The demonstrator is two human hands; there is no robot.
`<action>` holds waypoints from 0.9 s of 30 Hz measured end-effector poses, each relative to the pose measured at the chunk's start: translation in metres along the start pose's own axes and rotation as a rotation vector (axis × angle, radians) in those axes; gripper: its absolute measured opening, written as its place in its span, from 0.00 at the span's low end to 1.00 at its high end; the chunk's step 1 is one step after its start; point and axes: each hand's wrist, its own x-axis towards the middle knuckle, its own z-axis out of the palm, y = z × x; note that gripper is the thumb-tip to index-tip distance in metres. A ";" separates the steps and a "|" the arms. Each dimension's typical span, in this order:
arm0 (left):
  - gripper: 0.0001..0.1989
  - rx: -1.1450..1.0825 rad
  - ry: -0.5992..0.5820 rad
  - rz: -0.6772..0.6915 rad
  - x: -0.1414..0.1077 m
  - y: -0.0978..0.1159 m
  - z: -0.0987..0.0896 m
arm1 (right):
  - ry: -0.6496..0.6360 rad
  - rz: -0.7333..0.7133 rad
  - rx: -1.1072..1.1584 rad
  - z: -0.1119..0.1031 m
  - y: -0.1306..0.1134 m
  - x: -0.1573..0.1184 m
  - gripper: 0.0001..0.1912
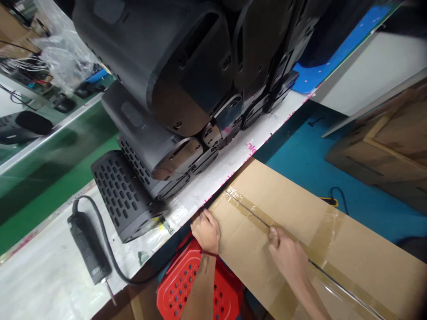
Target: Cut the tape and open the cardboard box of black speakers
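Observation:
A large cardboard box point(283, 195) with brown tape along its top seam lies below the bench. At the box's near left corner, my left hand point(207, 231) is closed, its fingers curled over the edge. My right hand point(288, 253) is a closed fist on the taped seam, thumb on top; whatever it may hold is hidden. A dark line in the seam point(250, 211) runs from the far end to my right hand and carries on beyond the wrist.
Black speaker-like housings point(153, 89) are stacked on the white bench point(43, 271). A corded electric screwdriver point(88, 249) lies at the bench's front. A red plastic stool point(180, 284) stands under my left forearm. More cardboard boxes point(383, 146) stand on the blue floor point(290, 146).

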 end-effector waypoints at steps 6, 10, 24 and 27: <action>0.14 -0.019 0.002 -0.010 0.000 0.001 -0.001 | 0.022 -0.098 -0.008 -0.009 -0.027 0.007 0.17; 0.14 -0.036 0.015 -0.023 0.000 0.002 0.000 | 0.044 -0.128 0.027 -0.010 -0.035 0.010 0.16; 0.14 -0.078 0.024 0.004 -0.004 0.000 0.003 | 0.049 -0.217 0.073 -0.008 -0.075 -0.004 0.14; 0.14 -0.110 0.012 -0.003 -0.004 0.001 0.002 | 0.068 -0.041 -0.043 -0.003 -0.022 -0.003 0.15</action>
